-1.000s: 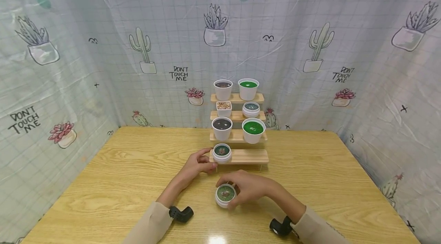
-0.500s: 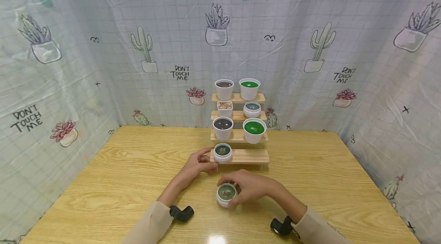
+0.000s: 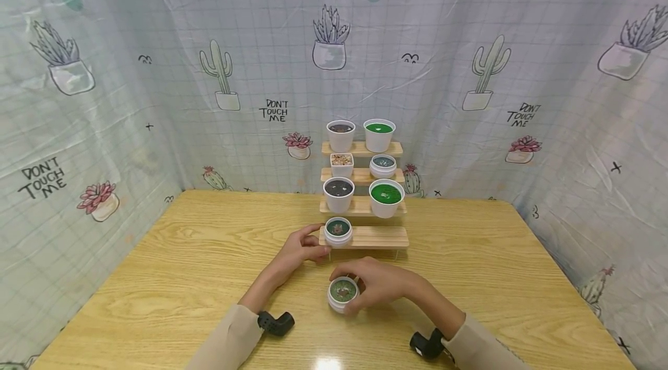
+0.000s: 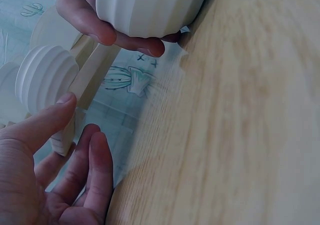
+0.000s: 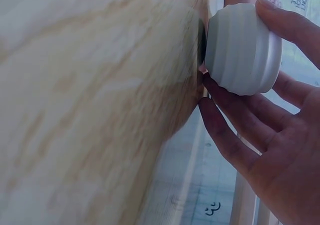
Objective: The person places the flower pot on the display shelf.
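Note:
My right hand holds a small ribbed white pot low over the table in front of the stand, thumb on one side and fingers on the other. Its top surface is mottled green with a reddish-brown centre. In the right wrist view the white pot sits between thumb and fingers, its base close to the tabletop. My left hand grips the left end of the stand's lowest wooden shelf, thumb in front and index finger behind. Beside that thumb, a ribbed white pot with a dark green top stands on the shelf.
A tiered wooden stand rises behind the hands. Its upper shelves carry several white pots with dark or green tops, among them a bright green one and a square one with pebbles. A patterned curtain surrounds the wooden table.

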{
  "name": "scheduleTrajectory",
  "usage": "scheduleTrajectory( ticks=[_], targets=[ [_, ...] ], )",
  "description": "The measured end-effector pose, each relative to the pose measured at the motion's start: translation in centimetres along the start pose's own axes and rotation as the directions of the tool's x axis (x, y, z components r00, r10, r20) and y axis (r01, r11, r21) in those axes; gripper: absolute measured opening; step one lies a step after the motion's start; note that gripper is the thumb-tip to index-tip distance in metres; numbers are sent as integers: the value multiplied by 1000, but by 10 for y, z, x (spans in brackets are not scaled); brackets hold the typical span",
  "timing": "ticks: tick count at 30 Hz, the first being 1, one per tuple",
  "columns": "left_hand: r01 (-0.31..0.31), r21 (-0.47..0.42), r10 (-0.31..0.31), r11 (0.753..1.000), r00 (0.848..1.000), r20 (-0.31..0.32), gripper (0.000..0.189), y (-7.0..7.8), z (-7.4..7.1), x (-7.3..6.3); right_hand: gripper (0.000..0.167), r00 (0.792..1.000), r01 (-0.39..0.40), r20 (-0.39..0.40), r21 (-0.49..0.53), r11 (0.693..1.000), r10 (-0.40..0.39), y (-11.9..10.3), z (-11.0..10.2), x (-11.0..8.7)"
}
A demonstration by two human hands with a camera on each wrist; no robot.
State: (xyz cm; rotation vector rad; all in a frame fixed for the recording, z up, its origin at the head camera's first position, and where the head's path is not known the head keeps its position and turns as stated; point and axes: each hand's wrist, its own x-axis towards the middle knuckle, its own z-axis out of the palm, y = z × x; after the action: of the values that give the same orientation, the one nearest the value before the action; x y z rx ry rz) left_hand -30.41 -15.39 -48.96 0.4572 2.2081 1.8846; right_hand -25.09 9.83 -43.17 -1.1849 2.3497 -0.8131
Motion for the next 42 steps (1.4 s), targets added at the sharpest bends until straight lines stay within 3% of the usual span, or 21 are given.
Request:
scheduleTrajectory(
  ticks=[42],
  targets=[
    [-7, -12, 7, 1000, 1000, -2, 73, -1, 0, 1, 56, 1000, -25, -3, -2, 1000, 25, 2, 2, 1]
  ],
)
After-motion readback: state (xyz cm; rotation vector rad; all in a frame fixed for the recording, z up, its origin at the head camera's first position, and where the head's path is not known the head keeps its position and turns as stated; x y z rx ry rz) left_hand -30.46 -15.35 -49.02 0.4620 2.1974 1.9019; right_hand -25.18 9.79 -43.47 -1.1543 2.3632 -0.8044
